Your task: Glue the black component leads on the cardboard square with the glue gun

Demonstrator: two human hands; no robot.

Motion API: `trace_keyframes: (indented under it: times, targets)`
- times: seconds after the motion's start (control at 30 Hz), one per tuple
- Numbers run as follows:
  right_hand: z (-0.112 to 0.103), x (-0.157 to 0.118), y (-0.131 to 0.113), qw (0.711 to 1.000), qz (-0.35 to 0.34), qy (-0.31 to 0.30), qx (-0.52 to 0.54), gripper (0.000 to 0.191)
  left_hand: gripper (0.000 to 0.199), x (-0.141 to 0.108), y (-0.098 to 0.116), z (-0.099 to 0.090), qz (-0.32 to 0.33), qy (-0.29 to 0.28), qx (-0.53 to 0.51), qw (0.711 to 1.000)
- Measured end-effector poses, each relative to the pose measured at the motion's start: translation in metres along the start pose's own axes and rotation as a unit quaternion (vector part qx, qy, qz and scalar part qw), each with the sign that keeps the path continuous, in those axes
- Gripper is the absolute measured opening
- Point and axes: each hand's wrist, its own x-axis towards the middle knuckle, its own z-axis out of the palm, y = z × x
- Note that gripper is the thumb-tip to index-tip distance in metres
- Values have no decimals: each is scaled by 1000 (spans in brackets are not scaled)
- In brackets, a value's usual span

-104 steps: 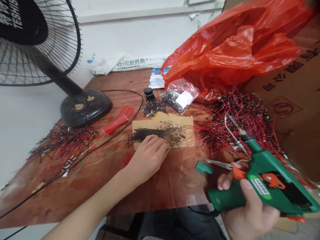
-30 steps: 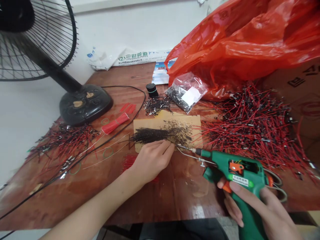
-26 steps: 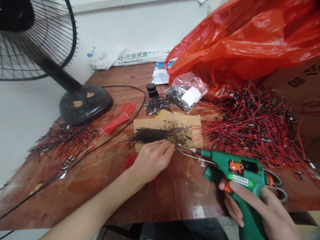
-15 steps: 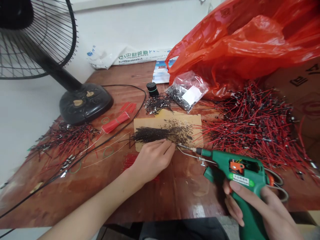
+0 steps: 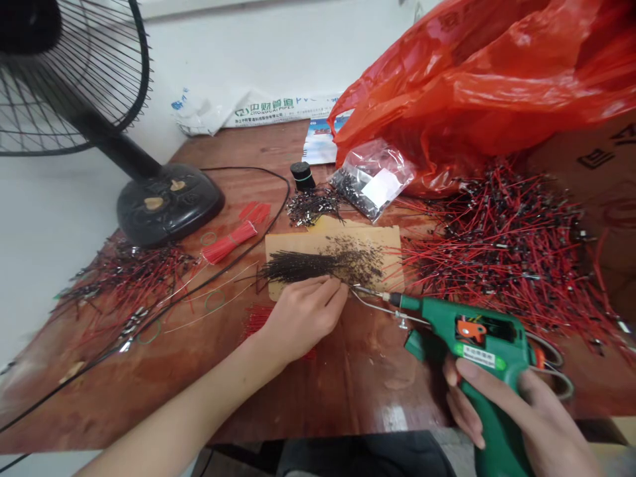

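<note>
In my right hand is a green soldering gun, gripped by its handle, its metal tip pointing left. That tip and a thin solder feed tube end right beside the fingers of my left hand. My left fingertips are pinched together over the front edge of a tan board; what they hold is too small and covered to make out. A bundle of black wires lies on the board, just behind my left knuckles. Red wires show partly under my left wrist.
A large pile of red and black wires covers the right side, below a red plastic bag. A smaller wire pile and a fan base stand left. A clear bag lies behind the board. A black cable crosses the table.
</note>
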Motion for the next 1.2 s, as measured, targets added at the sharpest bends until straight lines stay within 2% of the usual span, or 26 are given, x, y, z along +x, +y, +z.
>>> trace_keyframes:
  times: [0.1, 0.23, 0.33, 0.47, 0.63, 0.77, 0.93, 1.07, 1.2]
  targets:
    - [0, 1, 2, 999, -21, -29, -22, 33, 30, 0, 0, 0, -1, -1, -1, 1000]
    - [-1, 0, 3, 999, -31, -23, -22, 39, 28, 0, 0, 1, 0, 6, -1, 1000]
    - [0, -1, 3, 999, -37, -16, -3, 36, 29, 0, 0, 1, 1, 8, 4, 1000]
    - [5, -2, 1, 996, -68, 5, 57, 22, 29, 0, 0, 1, 2, -6, 7, 1000]
    - [13, 0, 1, 989, -73, 33, 121, 21, 30, 0, -1, 0, 4, -24, 2, 1000]
    - [22, -1, -1, 977, -108, 51, 176, 23, 26, -3, -4, 3, -10, -55, -12, 998]
    - [32, -1, -4, 942, -150, 116, 277, 13, 17, -6, -13, 5, -82, -70, -84, 991]
    - [32, 1, 1, 929, -222, 131, 266, 14, 16, 15, -16, 0, -146, -63, -188, 969]
    - [34, -1, 8, 924, -270, 132, 235, 12, 16, 67, -6, 4, -173, -49, -256, 950]
